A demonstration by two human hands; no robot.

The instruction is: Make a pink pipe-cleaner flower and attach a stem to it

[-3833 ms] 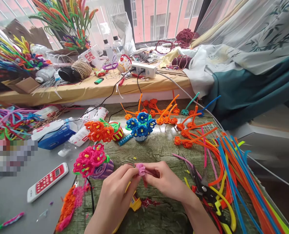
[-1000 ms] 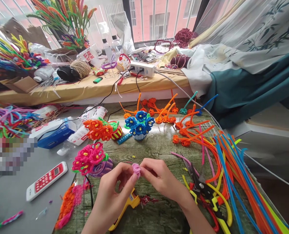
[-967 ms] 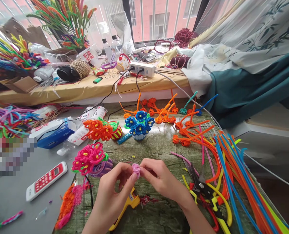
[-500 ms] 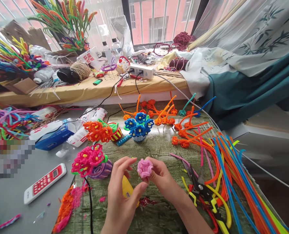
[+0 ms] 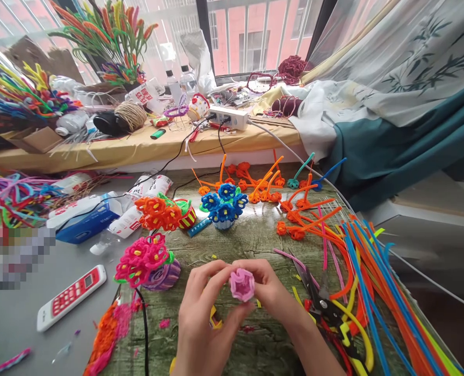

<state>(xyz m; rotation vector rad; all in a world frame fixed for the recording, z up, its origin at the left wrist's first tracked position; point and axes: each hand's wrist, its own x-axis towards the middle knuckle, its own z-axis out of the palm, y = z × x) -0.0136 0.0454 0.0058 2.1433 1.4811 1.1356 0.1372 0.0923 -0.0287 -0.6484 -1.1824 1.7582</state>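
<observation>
A small pink pipe-cleaner flower (image 5: 242, 285), its cupped opening facing me, is held above the green wood-patterned tabletop. My right hand (image 5: 273, 292) pinches it from the right, fingers curled behind it. From the left, my left hand (image 5: 202, 308) meets it with fingertips at its upper edge and the thumb below. A yellow object (image 5: 215, 318) lies partly hidden behind my left hand. Scissors (image 5: 308, 279) and yellow-and-black handled pliers (image 5: 325, 308) lie just right of my right hand.
Pots of pink flowers (image 5: 143, 258), orange flowers (image 5: 159, 211) and blue flowers (image 5: 224, 202) stand beyond my hands. Loose orange flowers (image 5: 265, 196) lie at the back right. Long pipe cleaners (image 5: 376, 292) spread along the right edge. A black cord (image 5: 144, 324) and white remote (image 5: 71, 297) lie left.
My left hand has moved right, from apart to fingers and thumb against the pink flower. The flower has shifted slightly right and down, along with my right hand.
</observation>
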